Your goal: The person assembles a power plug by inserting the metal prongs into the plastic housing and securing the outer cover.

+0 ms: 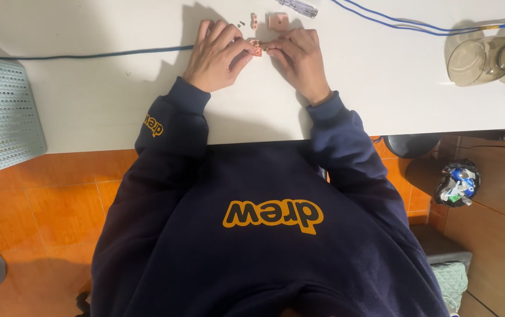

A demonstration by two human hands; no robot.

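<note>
Both hands rest on the white table and meet over a small orange-pink plastic part. My left hand pinches its left side with fingers curled. On the right side, my right hand grips the same part. Just beyond the fingers lie a pink plastic cover piece, a smaller pink bit and a couple of tiny dark screws. A screwdriver with a clear handle lies at the far edge. Dark blue sleeves cover both forearms.
A blue cable runs across the table from the left to my hands, and another blue wire crosses the far right. A glass jug stands at right, a pale perforated basket at left. Orange tiled floor lies below.
</note>
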